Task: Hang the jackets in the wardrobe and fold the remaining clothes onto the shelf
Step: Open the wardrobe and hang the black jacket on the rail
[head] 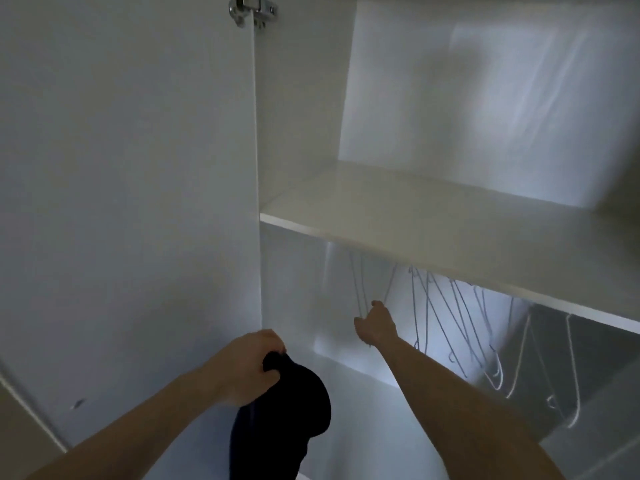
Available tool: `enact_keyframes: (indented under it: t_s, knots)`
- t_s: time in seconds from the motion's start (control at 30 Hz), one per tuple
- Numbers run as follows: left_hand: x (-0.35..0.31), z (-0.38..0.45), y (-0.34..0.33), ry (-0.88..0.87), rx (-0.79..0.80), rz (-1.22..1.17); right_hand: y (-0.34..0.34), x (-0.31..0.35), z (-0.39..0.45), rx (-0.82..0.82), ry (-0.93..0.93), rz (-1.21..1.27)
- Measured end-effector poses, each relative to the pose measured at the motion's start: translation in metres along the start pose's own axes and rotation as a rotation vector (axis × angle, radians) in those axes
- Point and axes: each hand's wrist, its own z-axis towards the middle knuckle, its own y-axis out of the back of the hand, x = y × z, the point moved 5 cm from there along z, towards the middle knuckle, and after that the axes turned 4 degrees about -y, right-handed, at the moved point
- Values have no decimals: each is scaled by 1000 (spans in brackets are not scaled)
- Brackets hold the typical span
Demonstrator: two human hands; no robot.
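Dark jacket (280, 410) bunched in left fingers (266, 374); right fingers (363, 318) seemingly pinch a hanger (360, 289).

Above the shelf (398, 220) I have bare open room, while below it a row of wire hangers (450, 317) crowds the space, and the open door (121, 202) walls my left.

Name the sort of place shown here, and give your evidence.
Most likely inside an open wardrobe: a white shelf, wire hangers hanging beneath it, and a door hinge at the top.
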Motion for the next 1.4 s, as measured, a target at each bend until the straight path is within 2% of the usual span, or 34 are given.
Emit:
enact_keyframes:
  t_s: [0.37, 0.77, 0.93, 1.17, 1.27, 1.4]
  knots:
    - [22, 2, 14, 94, -100, -92, -21, -1, 56, 0, -76, 10]
    - [12, -20, 14, 6, -86, -130, -3, 23, 15, -124, -28, 224]
    - [6, -44, 14, -64, -82, -122, -5, 13, -41, -100, -43, 227]
    - [17, -85, 7, -193, 2, -127, -25, -45, -168, -91, -142, 6]
    - [24, -103, -3, -254, 53, -95, -25, -73, -229, -151, -166, -74]
    - [33, -126, -17, -314, 137, -34, -18, -100, -322, -354, -214, 25]
